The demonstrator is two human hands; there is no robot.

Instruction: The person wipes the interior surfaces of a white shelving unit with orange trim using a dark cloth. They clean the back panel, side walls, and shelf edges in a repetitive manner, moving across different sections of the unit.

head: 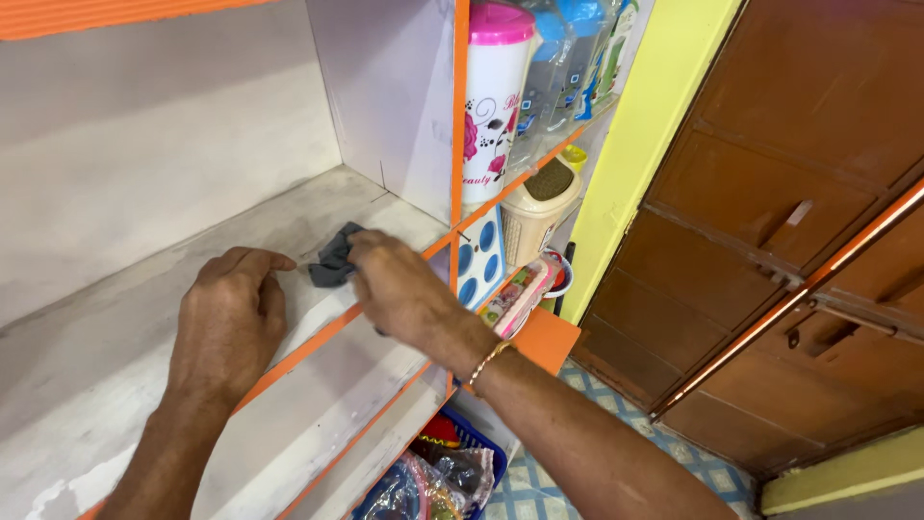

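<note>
Fingers point(358, 248) of the right hand point(404, 294) pinched shut on a small grey cloth point(334, 258), bunched up on the pale shelf point(115, 356) near its orange front edge. Left hand point(229, 323) just beside it, resting palm-down, fingers curled loosely, holding nothing. Looks like a soft, light, floppy rag, no risk of breaking, easiest grabbed as a wad from the top, probably. Gold bracelet point(488, 359) on the right wrist. Further right, a white jug with pink lid point(494, 96), a beige basket point(539, 207), a blue basket point(472, 453) low down. Underside of the cloth hidden, its near edge tucked under the fingers; packaged stuff at top right too cramped to make out; brown door point(789, 241) cut off by the frame.
</note>
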